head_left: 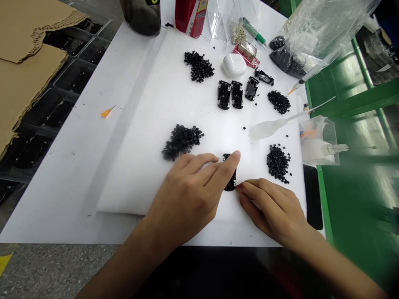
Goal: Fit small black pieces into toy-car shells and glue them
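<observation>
A small black part (pixel 230 185) lies on the white foam sheet (pixel 140 174), partly hidden under my left hand (pixel 196 191). The fingers of that hand are bent over the part, with the index finger stretched across it. My right hand (pixel 271 207) is at the part's lower right corner, thumb and fingertips pinched together; whatever is between them is too small to make out. Left of the part is a pile of small black squares (pixel 182 141), and another pile (pixel 278 163) lies to its right.
Black housings (pixel 223 95) stand in a row below a white case (pixel 234 65). A squeeze bottle (pixel 268 128), a syringe (pixel 318 68), a plastic bag (pixel 314 33) and a red box (pixel 190 16) surround them. An orange needle tip (pixel 107 112) lies left.
</observation>
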